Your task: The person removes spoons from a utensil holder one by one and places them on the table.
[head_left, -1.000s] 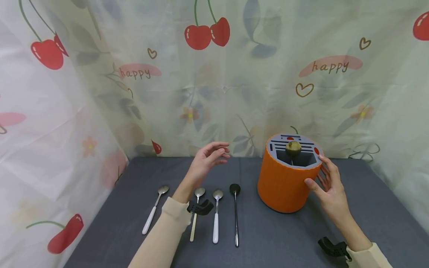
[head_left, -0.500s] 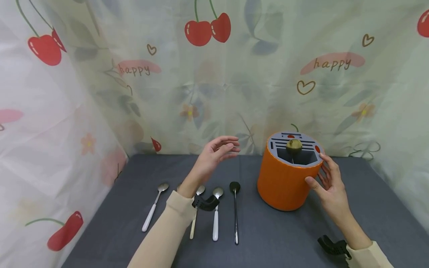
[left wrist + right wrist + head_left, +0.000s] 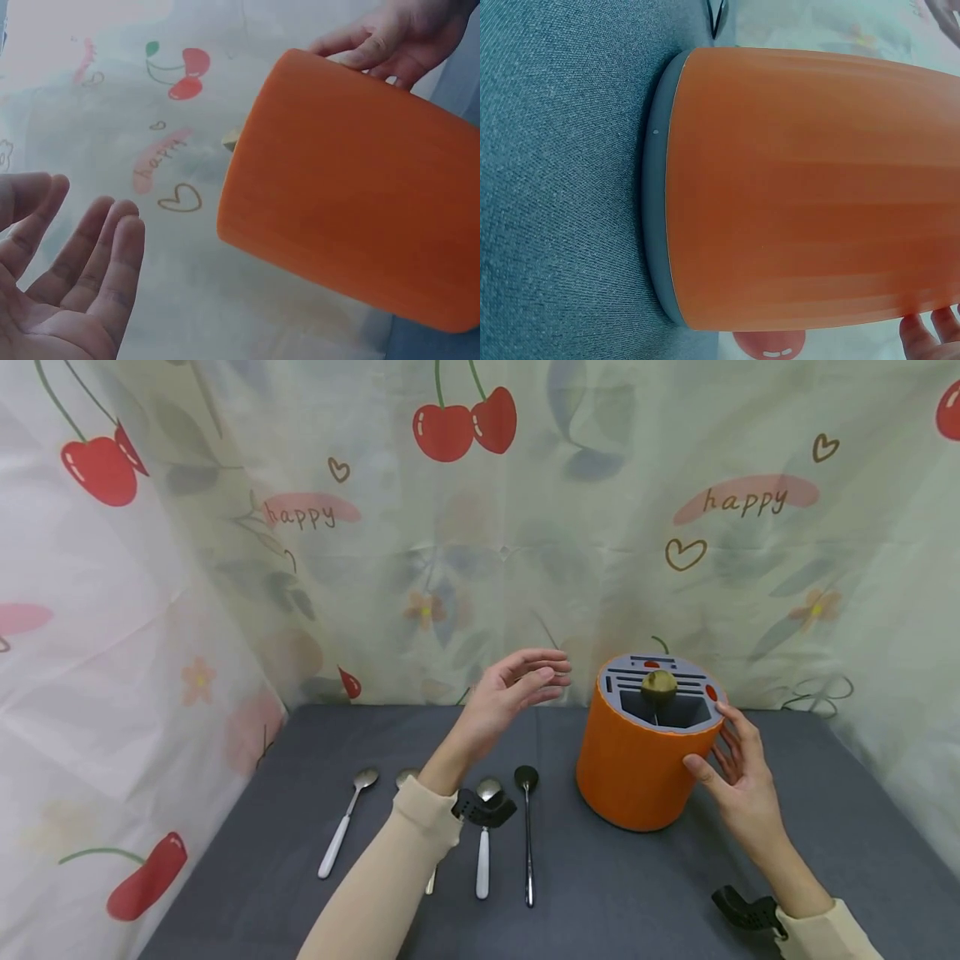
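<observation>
Orange holder (image 3: 637, 768): round-headed utensil (image 3: 658, 687) upright inside; right hand (image 3: 738, 777) touching side.

wood-handled spoon (image 3: 432, 883): mostly behind sleeve (image 3: 390, 877) | right hand (image 3: 930, 334): cut off by edge

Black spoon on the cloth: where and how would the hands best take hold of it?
Probably from above, pinching the thin handle of the black spoon near its middle. It lies flat on the grey cloth with the bowl pointing away, apart from the white-handled spoon and the orange holder, so fingers fit on both sides. The left hand is nearer.
</observation>
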